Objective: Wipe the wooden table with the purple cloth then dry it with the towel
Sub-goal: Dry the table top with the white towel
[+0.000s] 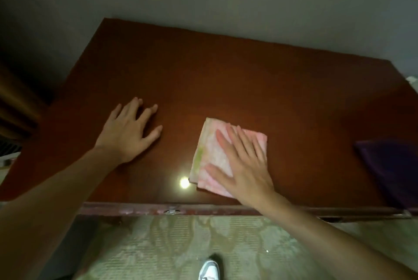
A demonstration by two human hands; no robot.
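From the head camera, the person stands at the near edge of the wooden table (226, 76) with both arms reaching over it. The right hand (244, 164) lies flat on the folded pink towel (217, 150), fingers straight and spread, pressing rather than gripping; nothing is curled round the cloth. The left hand (131, 130) rests palm-down on bare wood, well apart from the towel, fingers splayed and holding nothing, apparently bracing. The purple cloth (389, 166) sits folded at the right side of the table, near the front corner, untouched by either hand. With the towel under the palm and the purple cloth set aside, the drying stage appears to be under way.

The towel lies near the front edge, slightly right of centre, just beside a bright spot of reflected light (184, 182). It is folded to a rough rectangle, its long axis running from the near edge toward the far one and leaning a little to the right; a green-tinged border runs down its left side.

Risks, as a judgement: since the palm only presses, a quick stroke could let the folds slide open or bunch, leaving streaks. A pull toward the body could carry the towel off the front edge onto the patterned floor (181, 245). Strokes toward the right might nudge the purple cloth off its corner.
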